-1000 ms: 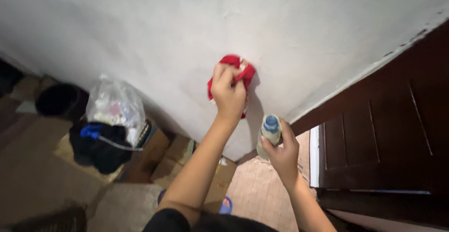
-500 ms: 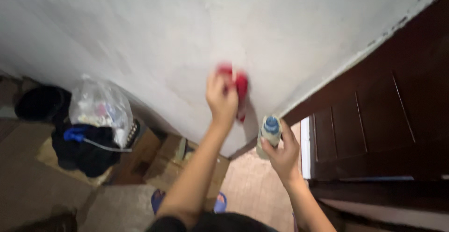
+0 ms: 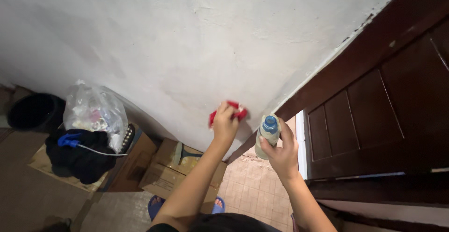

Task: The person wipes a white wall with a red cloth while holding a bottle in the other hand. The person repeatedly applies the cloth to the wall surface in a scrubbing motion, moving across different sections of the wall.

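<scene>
Against the white wall (image 3: 187, 40), left hand (image 3: 225, 125) clenched a red cloth (image 3: 234, 110) flat to the plaster w/ its grip closed, right hand (image 3: 279, 148) wrapped round a blue-capped bottle (image 3: 268, 134) held upright nearby.

bare forearms, dark top (image 3: 224, 223), blue sandals (image 3: 154, 207)

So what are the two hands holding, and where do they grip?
The left hand bunches a red cloth against the wall; the right hand grips a bottle around its body.
</scene>
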